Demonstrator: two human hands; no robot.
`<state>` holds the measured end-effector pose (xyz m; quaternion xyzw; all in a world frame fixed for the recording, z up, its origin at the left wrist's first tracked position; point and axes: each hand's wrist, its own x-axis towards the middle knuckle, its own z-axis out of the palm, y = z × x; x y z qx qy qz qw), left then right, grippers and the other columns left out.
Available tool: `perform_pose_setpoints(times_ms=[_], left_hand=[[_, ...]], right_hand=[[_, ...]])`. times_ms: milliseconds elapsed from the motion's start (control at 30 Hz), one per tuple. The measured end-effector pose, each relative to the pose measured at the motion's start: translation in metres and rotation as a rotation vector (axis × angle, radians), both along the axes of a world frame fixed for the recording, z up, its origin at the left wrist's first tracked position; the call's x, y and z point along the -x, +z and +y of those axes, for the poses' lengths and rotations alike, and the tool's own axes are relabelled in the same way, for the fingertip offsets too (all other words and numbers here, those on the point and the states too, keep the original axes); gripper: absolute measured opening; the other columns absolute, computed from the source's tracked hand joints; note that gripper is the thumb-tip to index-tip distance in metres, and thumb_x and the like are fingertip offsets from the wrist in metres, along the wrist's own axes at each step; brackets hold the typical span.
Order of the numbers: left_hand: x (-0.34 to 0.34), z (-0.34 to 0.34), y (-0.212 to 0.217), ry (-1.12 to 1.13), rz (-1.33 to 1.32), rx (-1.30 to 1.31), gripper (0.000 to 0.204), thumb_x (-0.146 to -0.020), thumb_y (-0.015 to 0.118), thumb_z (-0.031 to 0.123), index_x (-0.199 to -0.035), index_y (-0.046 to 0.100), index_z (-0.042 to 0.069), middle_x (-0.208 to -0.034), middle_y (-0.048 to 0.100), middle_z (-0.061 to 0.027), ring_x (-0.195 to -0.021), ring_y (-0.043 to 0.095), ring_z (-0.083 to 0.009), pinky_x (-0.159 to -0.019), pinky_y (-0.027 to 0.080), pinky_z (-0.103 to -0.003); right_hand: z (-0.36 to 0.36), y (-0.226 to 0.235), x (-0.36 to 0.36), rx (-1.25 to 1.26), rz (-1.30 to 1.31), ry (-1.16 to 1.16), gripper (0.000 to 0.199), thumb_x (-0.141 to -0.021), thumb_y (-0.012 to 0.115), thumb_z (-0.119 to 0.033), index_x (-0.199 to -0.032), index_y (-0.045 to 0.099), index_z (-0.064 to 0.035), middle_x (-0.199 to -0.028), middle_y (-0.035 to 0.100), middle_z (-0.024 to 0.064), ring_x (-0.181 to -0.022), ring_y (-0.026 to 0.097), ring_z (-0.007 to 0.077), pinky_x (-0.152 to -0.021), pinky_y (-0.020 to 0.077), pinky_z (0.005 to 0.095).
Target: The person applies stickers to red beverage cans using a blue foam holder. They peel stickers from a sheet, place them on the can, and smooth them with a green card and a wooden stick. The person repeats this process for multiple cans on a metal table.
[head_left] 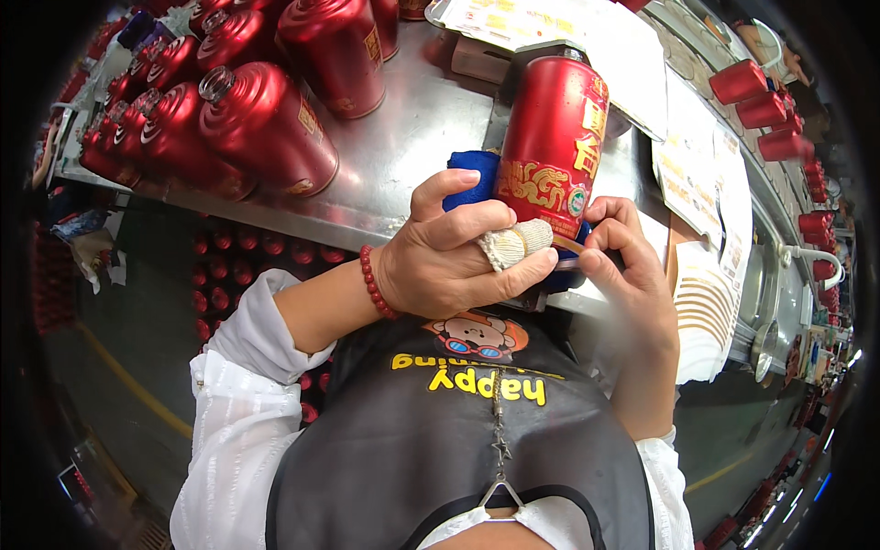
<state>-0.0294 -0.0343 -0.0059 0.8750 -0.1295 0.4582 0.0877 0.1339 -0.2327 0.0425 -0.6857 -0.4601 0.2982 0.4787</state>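
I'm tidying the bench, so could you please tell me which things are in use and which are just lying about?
In use:
left hand
right hand
red bottle
blue cloth

Lying about:
other red bottles
paper sheets
red caps

The person wears a white blouse with loose sleeves (240,385) pushed back above the wrists, the cloth thin and lightly ribbed. Over it hangs a dark grey apron (458,440) with a cartoon patch in orange and blue, yellow lettering beneath it, and a thin metal chain with a small star. A bracelet of red beads (374,280) circles the left wrist. A knitted off-white cot (518,243) covers one finger of the left hand (449,266).
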Motion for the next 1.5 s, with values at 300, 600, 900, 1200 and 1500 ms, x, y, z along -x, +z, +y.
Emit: perform_pose_setpoints(times_ms=[300, 600, 900, 1200, 1500], left_hand=[[-0.001, 0.006, -0.006, -0.037, -0.019, -0.018, 0.024, -0.082, 0.07, 0.02, -0.105, 0.071, 0.026, -0.107, 0.073, 0.0085, -0.109, 0.049, -0.0143, -0.113, 0.029, -0.042], [-0.025, -0.005, 0.005, -0.039, 0.068, -0.036, 0.029, -0.083, 0.07, 0.018, -0.112, 0.068, 0.021, -0.116, 0.067, 0.0022, -0.119, 0.05, -0.0212, -0.116, 0.029, -0.047], [-0.011, 0.005, -0.008, -0.158, 0.002, -0.02, 0.036, -0.071, 0.08, 0.012, -0.103, 0.066, 0.018, -0.118, 0.063, -0.0014, -0.113, 0.049, -0.0257, -0.096, 0.046, -0.041], [-0.027, 0.008, -0.003, -0.205, 0.029, -0.199, 0.022, -0.063, 0.072, 0.018, -0.081, 0.066, 0.027, -0.119, 0.06, 0.0083, -0.106, 0.046, -0.0185, -0.086, 0.043, -0.037], [-0.038, 0.004, 0.008, -0.213, 0.021, -0.278, 0.024, -0.061, 0.075, 0.02, -0.082, 0.065, 0.027, -0.122, 0.06, 0.0071, -0.103, 0.045, -0.0192, -0.081, 0.042, -0.035]], right_hand=[[-0.021, -0.002, -0.017, 0.057, 0.011, -0.001, 0.023, -0.093, 0.071, -0.018, -0.082, 0.057, -0.0039, -0.113, 0.048, 0.0092, -0.115, 0.045, 0.0221, -0.102, 0.0334, 0.0345], [-0.022, -0.014, -0.018, 0.004, 0.055, -0.036, 0.023, -0.092, 0.072, -0.019, -0.084, 0.058, -0.0032, -0.11, 0.049, 0.0086, -0.11, 0.046, 0.0206, -0.097, 0.0357, 0.0316], [-0.025, -0.016, -0.024, -0.007, 0.027, -0.067, 0.023, -0.092, 0.073, -0.019, -0.085, 0.059, -0.0024, -0.105, 0.049, 0.0083, -0.104, 0.048, 0.0195, -0.094, 0.038, 0.0302], [-0.026, -0.025, -0.023, -0.054, 0.009, -0.078, 0.023, -0.092, 0.072, -0.019, -0.084, 0.058, -0.003, -0.103, 0.05, 0.0081, -0.102, 0.049, 0.0191, -0.093, 0.0387, 0.0301], [-0.027, -0.028, -0.023, -0.047, 0.036, -0.077, 0.023, -0.093, 0.072, -0.02, -0.085, 0.058, -0.0032, -0.103, 0.05, 0.0078, -0.099, 0.049, 0.0183, -0.088, 0.0401, 0.029]])
